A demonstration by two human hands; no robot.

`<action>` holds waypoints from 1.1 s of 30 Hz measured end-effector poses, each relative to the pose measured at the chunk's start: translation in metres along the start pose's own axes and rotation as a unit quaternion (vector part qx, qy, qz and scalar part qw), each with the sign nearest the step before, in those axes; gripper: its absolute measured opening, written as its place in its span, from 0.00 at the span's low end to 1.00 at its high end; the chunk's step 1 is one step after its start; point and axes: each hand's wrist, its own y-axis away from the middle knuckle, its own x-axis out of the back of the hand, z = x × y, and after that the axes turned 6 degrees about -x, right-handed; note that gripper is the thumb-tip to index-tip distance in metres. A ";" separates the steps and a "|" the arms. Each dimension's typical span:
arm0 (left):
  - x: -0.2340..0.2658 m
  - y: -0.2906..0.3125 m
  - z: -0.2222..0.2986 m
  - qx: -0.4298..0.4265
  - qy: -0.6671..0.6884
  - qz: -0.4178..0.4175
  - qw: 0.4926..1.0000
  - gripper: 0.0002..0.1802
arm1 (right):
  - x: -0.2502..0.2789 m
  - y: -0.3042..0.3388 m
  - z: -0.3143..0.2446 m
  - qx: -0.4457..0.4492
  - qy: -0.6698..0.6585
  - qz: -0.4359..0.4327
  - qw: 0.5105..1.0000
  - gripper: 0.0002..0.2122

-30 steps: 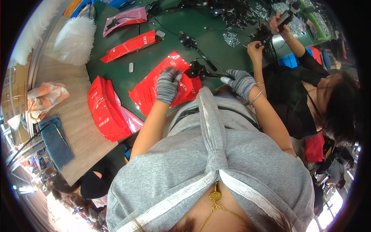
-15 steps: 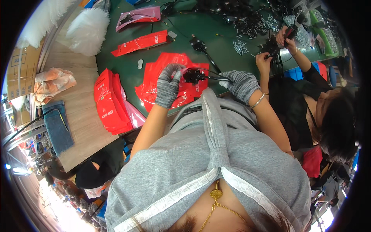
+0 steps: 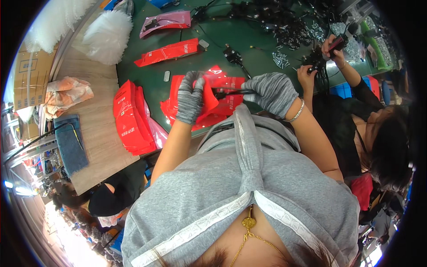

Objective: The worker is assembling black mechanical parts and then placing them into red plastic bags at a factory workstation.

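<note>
My left hand (image 3: 190,98), in a grey striped knit glove, is closed on the edge of a red plastic pouch (image 3: 210,97). My right hand (image 3: 273,93), gloved the same way, pinches a black cable (image 3: 233,92) just to the right of it. The cable's left end reaches the pouch, and the black part that was on it is now mostly hidden there. Beneath both hands lies a loose pile of red pouches (image 3: 231,82) at the table's near edge.
Left of the pile lies a stack of red pouches (image 3: 130,115). Farther off are a filled red pouch (image 3: 169,52), a pink pouch (image 3: 165,23) and a black cabled part (image 3: 231,54). Screws (image 3: 280,59) lie near a co-worker's hand (image 3: 307,75) at right; the other holds a dark tool (image 3: 339,43).
The black part, in plain sight between my hands before, has gone mostly behind or into the red pouch. My right hand has moved slightly left, and the pouch's red side now faces up.
</note>
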 end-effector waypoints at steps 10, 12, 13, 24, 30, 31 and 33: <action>-0.015 0.021 0.032 -0.187 -0.041 -0.066 0.979 0.12 | -0.005 -0.029 -0.040 -0.046 -0.059 -0.024 0.997 0.18; 0.004 0.003 0.047 0.016 0.023 0.153 0.988 0.13 | -0.010 -0.038 -0.034 0.032 -0.385 0.046 0.921 0.25; 0.022 -0.009 0.045 -0.011 0.053 0.164 0.985 0.13 | -0.013 -0.042 -0.026 0.037 -0.467 0.075 0.880 0.28; 0.122 -0.142 0.057 -0.212 0.060 0.303 0.927 0.11 | -0.164 -0.053 0.114 -0.350 -0.018 -0.055 0.935 0.30; 0.061 -0.138 -0.008 -0.130 -0.042 0.080 0.987 0.14 | -0.182 -0.070 0.121 -0.326 0.027 -0.080 0.942 0.25; 0.037 -0.121 -0.004 -0.073 -0.032 0.055 0.995 0.15 | -0.187 -0.066 0.129 -0.331 0.027 -0.079 0.940 0.25; 0.022 -0.103 -0.001 -0.019 -0.020 0.029 0.999 0.16 | -0.188 -0.062 0.137 -0.286 -0.280 0.018 0.916 0.18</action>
